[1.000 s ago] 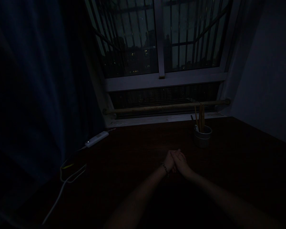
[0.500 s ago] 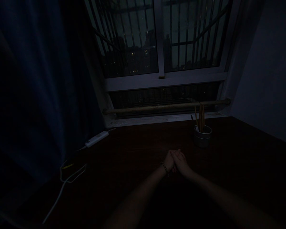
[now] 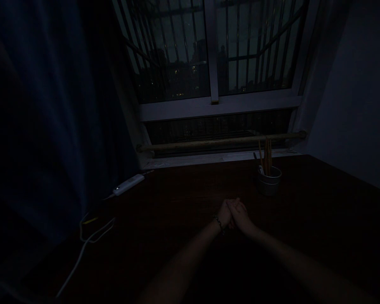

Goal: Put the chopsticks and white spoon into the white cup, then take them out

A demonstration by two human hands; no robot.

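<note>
In dim light, the left hand [image 3: 225, 214] and right hand [image 3: 240, 215] are clasped together, closed around each other and holding nothing else, resting on the dark desk [image 3: 319, 202]. The cup [image 3: 269, 179] of sticks stands just beyond them, slightly rightward.

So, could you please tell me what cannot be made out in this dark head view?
- Whether the clasped left hand and right hand enclose anything: the interlocked fingers hide it.
- What the thin sticks in the cup are: too dim and small.
- Where the white cable ends: cut off by the bottom edge.
- The table surface near the forearms: lost in darkness.
- Detail in the curtain: too dark.
</note>
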